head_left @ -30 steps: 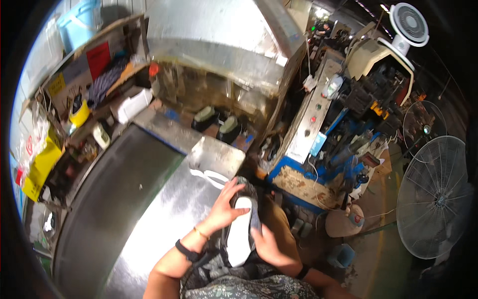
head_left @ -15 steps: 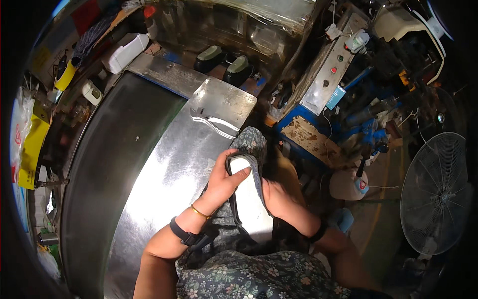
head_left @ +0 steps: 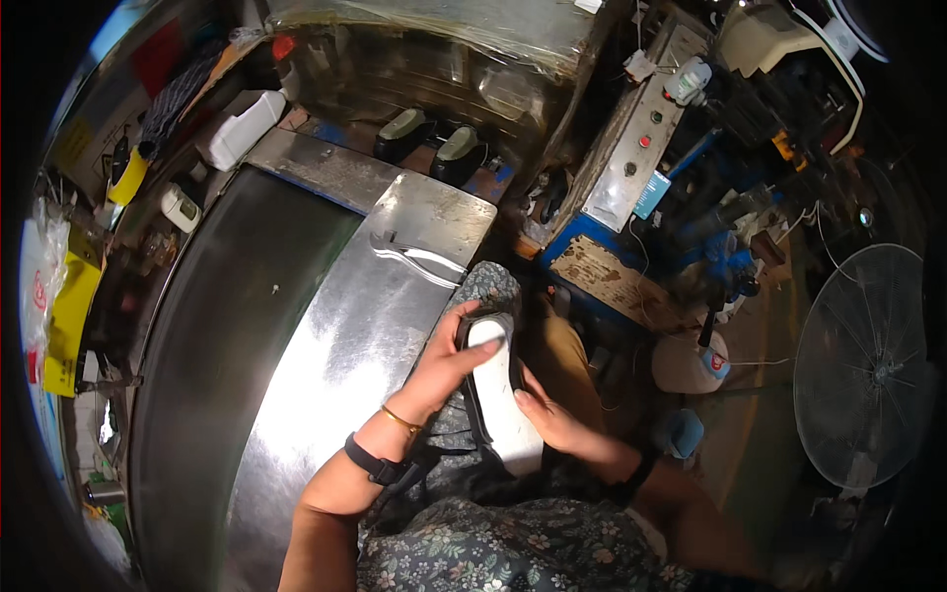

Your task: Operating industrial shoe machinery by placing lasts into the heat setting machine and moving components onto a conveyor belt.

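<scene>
Holding white, black-edged, sole-shaped piece (head_left: 507, 400) right of shiny steel tabletop (head_left: 330, 355): far end in curled left hand (head_left: 439, 369), right edge in half-curled right hand (head_left: 558, 422). Newly braced by right thumb over edge; likely steadier.

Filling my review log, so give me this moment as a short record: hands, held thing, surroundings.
Left hand: grips the far end of the white-faced piece, thumb on top
Right hand: touching its right side
Piece: white face up, dark rim
Metal table: pliers-like tool on it
Beyond: two dark shoe-shaped pieces
Right side: large round fan
</scene>
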{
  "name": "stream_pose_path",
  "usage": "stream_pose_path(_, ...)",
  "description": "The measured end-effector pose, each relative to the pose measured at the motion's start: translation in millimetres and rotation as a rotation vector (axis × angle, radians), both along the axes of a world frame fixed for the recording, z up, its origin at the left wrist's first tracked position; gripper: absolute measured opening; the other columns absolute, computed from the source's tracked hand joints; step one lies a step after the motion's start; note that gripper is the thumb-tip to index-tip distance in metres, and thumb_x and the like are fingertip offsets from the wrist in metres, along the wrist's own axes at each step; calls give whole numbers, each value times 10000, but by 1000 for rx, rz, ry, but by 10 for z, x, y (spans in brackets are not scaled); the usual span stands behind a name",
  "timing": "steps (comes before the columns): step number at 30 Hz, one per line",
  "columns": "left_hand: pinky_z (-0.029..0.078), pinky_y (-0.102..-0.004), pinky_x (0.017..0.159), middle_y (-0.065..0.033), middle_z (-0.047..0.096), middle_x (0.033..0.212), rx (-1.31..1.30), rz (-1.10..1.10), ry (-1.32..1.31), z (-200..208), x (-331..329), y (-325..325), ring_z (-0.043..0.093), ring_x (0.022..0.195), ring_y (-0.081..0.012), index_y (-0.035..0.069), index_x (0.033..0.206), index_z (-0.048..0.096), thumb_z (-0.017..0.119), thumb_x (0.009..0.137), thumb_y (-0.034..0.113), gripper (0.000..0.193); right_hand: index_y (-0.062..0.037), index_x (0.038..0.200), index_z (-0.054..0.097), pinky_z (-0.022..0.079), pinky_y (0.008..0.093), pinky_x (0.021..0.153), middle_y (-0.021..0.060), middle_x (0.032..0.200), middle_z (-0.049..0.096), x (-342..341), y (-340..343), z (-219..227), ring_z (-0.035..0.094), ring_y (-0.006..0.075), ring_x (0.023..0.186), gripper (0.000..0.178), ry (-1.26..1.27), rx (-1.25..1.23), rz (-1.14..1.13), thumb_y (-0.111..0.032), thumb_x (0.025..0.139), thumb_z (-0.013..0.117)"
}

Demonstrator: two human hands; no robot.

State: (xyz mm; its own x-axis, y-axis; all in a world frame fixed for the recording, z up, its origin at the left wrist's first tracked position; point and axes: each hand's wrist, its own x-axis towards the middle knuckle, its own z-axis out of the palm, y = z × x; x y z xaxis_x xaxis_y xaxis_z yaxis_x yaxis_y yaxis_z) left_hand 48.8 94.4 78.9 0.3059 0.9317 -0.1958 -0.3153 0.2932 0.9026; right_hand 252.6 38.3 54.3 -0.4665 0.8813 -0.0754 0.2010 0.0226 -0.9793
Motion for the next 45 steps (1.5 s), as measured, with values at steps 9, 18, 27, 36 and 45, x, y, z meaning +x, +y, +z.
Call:
stream_pose_path(9,524,-489,771,-350,619,969,192,128,1315,352,-46,-187,622,866,-491,-89,1328,390,402,998,285,499,9,1494,85,296,348,1088,221,1455,341,-533,-15,-48,359,275,1335,706,-80,-175,-168,-336,1007,461)
stream_pose_path(18,335,-387,1082,-290,393,1420,230,291,812,-80,-33,-824,393,1331,-398,-75,1424,302,313,1033,273,523,70,1464,121,291,419,1098,309,1451,313,-573,-104,-90,335,393,1354,715,-13,93,-267,-258,975,526)
stream_pose_path(27,291,-342,1108,-137,435,1413,113,156,60,-73,-194,106,405,1305,-229,21,1411,394,287,1018,509,635,70,1471,-11,226,413,1127,298,1499,230,-367,-251,-302,240,399,1404,748,-43,180,-132,-271,998,457)
stream_pose_path(36,357,-282,1014,-43,541,1221,378,-51,447,-144,34,254,484,1157,-168,40,1217,573,513,985,246,316,-1,1388,398,246,311,1116,107,1309,534,-332,829,182,412,184,1288,427,538,-282,-230,-249,1040,394)
stream_pose_path(45,314,-283,1052,-44,510,1277,107,-19,113,-172,34,216,443,1202,-144,49,1296,522,521,995,269,373,-17,1186,588,392,304,1003,54,1179,611,-429,894,245,538,158,1130,308,343,-168,-160,-222,1029,419)
